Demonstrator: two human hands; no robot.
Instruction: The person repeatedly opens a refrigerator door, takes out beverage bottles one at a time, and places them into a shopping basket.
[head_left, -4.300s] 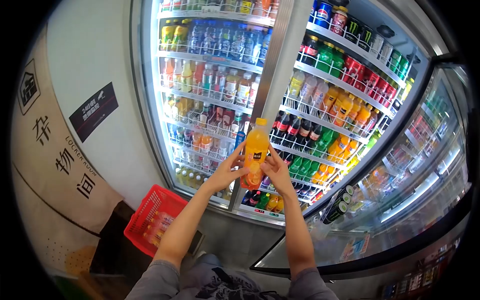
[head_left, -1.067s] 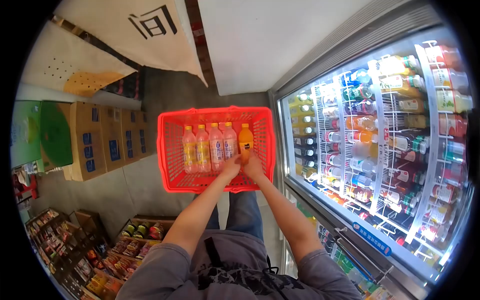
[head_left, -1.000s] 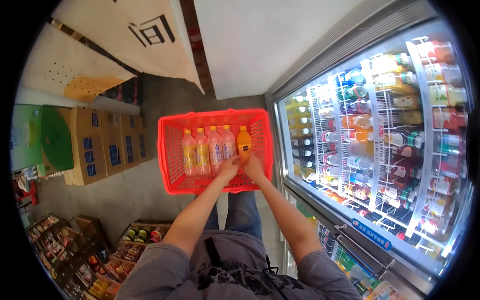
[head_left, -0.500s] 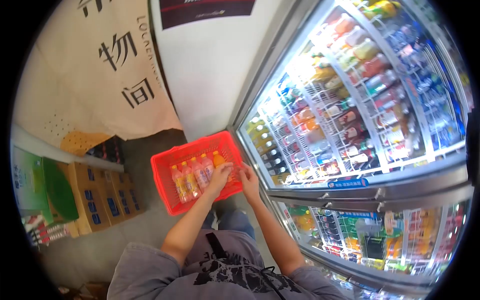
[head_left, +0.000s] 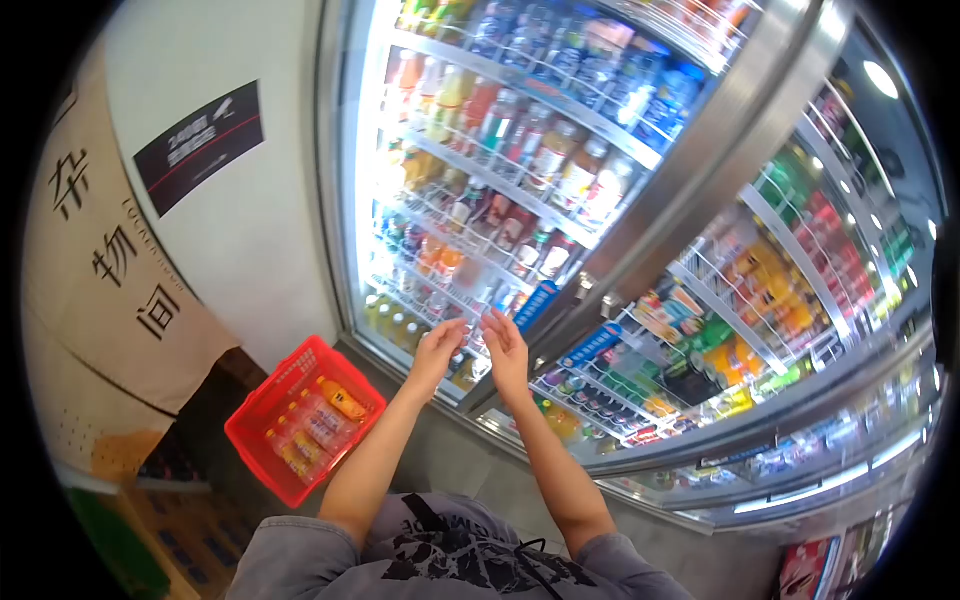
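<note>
Steel framing is gleaming around a glass-fronted drinks refrigerator (head_left: 700, 170), whose lit shelves are holding rows of bottles and filling much of the view. Beside it a white wall (head_left: 230, 230) is rising, bearing a dark sign, and along its far side a beige cloth banner (head_left: 185, 355) is hanging with black lettering. Below, a grey shirt (head_left: 300, 555) is covering the person's torso and upper arms. Near the foot of the wall a red basket (head_left: 285, 375) is standing, showing just beyond the left forearm. Inside it four pink bottles (head_left: 322, 422) are lying side by side in a slanting row, and an orange bottle (head_left: 342, 398) is lying next to them, nearest the refrigerator. Up in front of the lower shelves both hands are hovering near each other, apart and empty: the left hand (head_left: 437, 357) is curving its fingers loosely inward, with the thumb standing off, while the right hand (head_left: 507, 353) is holding its fingers slightly spread and pointing upward.
</note>
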